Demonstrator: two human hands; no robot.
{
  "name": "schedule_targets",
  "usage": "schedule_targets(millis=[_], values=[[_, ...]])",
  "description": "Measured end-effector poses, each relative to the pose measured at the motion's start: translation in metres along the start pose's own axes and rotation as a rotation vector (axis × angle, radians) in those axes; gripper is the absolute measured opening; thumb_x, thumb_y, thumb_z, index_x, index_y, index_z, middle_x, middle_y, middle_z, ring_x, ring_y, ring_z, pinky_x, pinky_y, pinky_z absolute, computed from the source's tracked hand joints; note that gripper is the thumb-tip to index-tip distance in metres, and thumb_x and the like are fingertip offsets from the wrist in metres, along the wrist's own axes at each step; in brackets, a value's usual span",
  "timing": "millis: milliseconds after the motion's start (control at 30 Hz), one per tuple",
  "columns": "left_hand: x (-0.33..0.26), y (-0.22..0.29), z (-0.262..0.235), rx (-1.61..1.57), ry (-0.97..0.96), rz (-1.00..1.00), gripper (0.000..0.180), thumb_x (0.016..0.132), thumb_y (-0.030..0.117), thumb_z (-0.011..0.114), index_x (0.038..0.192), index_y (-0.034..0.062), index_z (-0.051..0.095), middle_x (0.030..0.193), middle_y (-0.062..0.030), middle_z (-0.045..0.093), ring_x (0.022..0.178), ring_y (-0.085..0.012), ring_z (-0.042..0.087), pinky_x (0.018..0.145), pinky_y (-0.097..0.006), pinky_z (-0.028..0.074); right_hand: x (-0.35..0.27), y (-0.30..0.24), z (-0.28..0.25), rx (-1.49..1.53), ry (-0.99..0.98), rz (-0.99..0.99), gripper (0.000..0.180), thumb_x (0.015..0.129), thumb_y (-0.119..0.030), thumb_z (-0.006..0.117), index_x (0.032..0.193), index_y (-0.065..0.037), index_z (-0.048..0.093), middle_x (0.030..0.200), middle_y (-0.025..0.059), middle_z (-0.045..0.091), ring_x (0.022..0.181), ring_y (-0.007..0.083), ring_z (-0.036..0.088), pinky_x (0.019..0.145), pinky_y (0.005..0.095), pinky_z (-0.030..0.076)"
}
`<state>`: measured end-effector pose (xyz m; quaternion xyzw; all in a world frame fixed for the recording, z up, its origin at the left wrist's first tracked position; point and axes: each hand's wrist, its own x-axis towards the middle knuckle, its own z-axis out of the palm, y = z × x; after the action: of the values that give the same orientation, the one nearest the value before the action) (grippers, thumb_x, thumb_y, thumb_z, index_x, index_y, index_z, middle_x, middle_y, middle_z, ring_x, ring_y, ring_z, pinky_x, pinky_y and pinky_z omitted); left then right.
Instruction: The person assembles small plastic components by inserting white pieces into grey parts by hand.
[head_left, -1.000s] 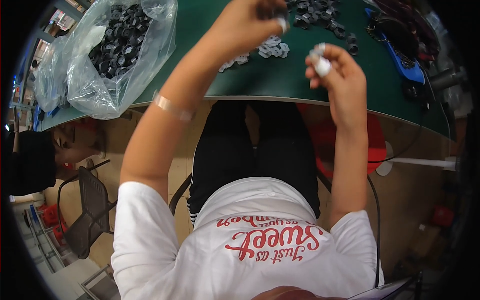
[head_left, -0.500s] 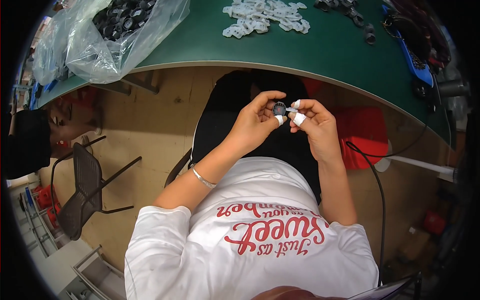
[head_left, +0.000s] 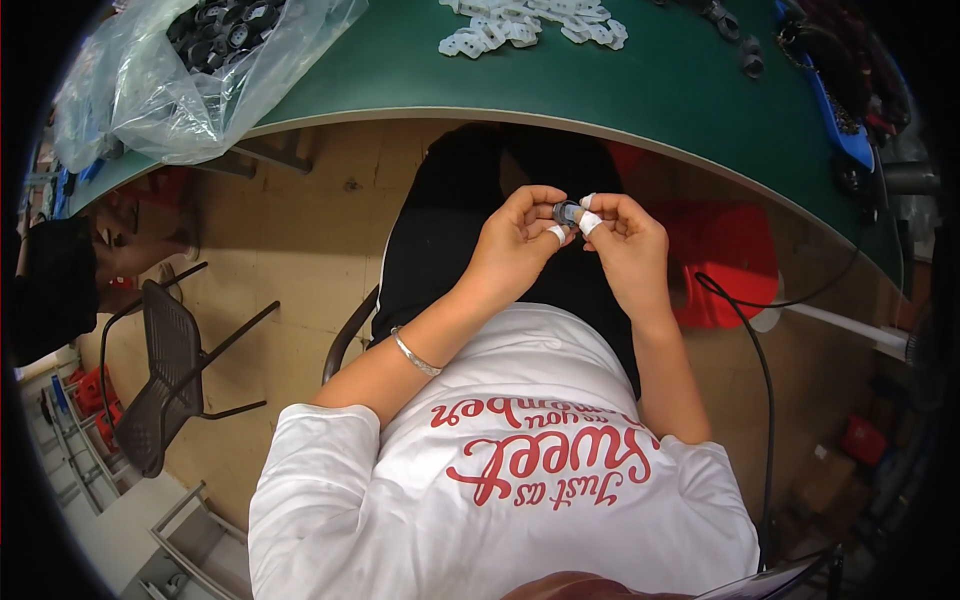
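White shirt (head_left: pixel 500 400): nearest, below the two raised hands
Left hand (head_left: pixel 515 245): thumb and fingers clamped on a small dark round part (head_left: pixel 562 213), held above the lap, in front of the table edge
Right hand (head_left: pixel 632 245): thumb and index, tips wrapped in white, pinched on what looks like a small pale piece (head_left: pixel 573 211) set against the round part
Join: one pair is in hand and brought together; whether it is seated cannot be told, as fingertips cover it
Green table (head_left: pixel 450 95): beyond the lap, holding the loose stock
White pieces (head_left: pixel 480 37): many lie in a heap, seemingly unused
Clear bag (head_left: pixel 170 125): at the left, with plenty of dark round pieces (head_left: pixel 215 35) inside
Loose dark pieces (head_left: pixel 751 58): a few at the right; whether these are finished is unclear
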<state>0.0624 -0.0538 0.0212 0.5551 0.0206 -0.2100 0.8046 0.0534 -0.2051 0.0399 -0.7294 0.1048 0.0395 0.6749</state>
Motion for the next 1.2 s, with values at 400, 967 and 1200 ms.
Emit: schedule_targets(millis=[400,967,1200], values=[[0.002,-0.022,-0.001,-0.017,0.126,0.050,0.026,0.084,-0.008,0.054,0.108,-0.0033,0.046,0.096,-0.0099,0.058,0.087,-0.0111,0.061,0.078,-0.022,0.050,0.012,0.024,0.002,0.175,-0.054,0.151,0.010,0.083,0.002,0.063,0.092,0.000,0.059,0.081,0.0040,0.064,0.070,0.0089,0.062,0.057,0.0198,0.047],[0.004,-0.026,-0.010,-0.057,0.125,-0.011,0.036,0.087,-0.008,0.050,0.122,-0.0034,0.049,0.106,-0.0080,0.058,0.099,-0.0133,0.059,0.091,-0.026,0.050,0.001,0.024,0.019,-0.319,0.064,-0.245,0.015,0.079,0.003,0.064,0.094,0.001,0.063,0.087,0.0064,0.063,0.072,0.0132,0.062,0.065,0.0238,0.051],[0.003,-0.023,-0.009,-0.035,0.114,-0.002,0.035,0.087,-0.007,0.051,0.121,-0.0041,0.049,0.107,-0.0086,0.057,0.099,-0.0139,0.059,0.091,-0.026,0.050,0.008,0.034,0.018,-0.028,0.035,-0.101,0.011,0.081,0.003,0.063,0.092,0.003,0.062,0.081,0.0062,0.065,0.069,0.0105,0.062,0.063,0.0235,0.051]])
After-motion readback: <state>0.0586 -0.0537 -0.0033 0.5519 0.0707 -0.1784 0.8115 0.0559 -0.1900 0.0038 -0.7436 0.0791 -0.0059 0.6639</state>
